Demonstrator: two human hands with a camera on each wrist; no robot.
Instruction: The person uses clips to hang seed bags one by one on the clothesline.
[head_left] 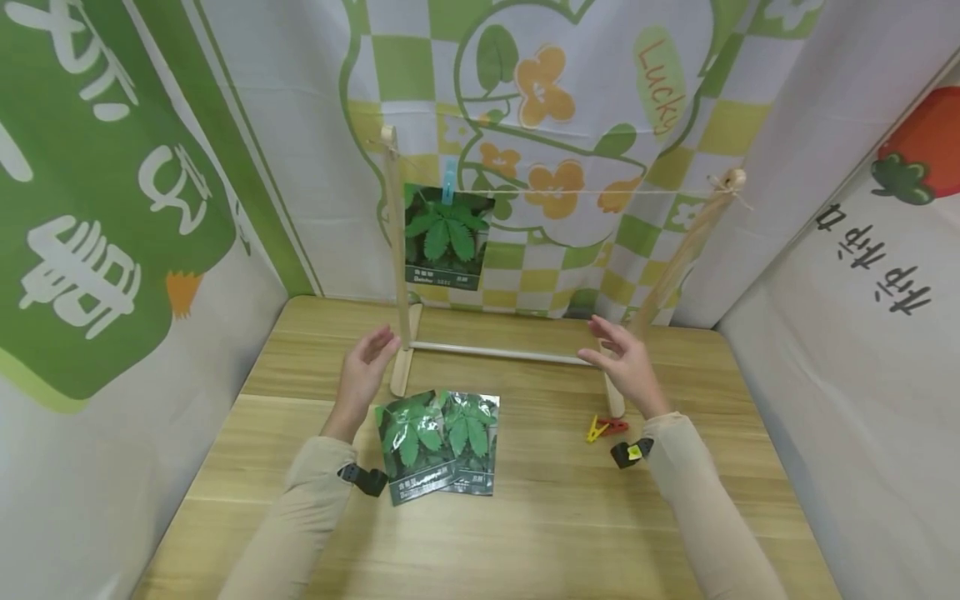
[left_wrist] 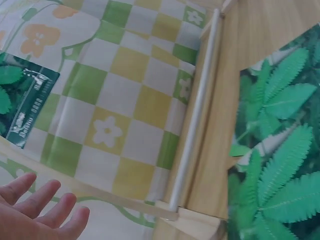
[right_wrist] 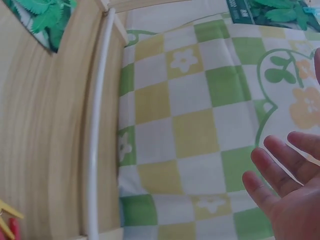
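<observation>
My left hand [head_left: 366, 371] hovers beside the left post of a wooden frame [head_left: 397, 242], its fingers loosely spread and holding nothing. On the other side my right hand [head_left: 626, 367] is near the right post, fingers apart and nothing in them. From the string [head_left: 585, 192] between the posts hangs a green seed packet [head_left: 447, 242], held by a light blue clip [head_left: 448, 183]. Two more seed packets lie overlapping on the table, the left packet [head_left: 416, 450] partly over the right packet [head_left: 474, 442]. A yellow clip [head_left: 595, 429] and a red clip [head_left: 615, 426] lie near the right foot.
A white rod [head_left: 495, 353] joins the two feet of the frame low over the wooden table [head_left: 555, 533]. Behind it hangs a green, white and yellow checked cloth [head_left: 525, 250]. Printed cloths [head_left: 97, 192] also line both sides.
</observation>
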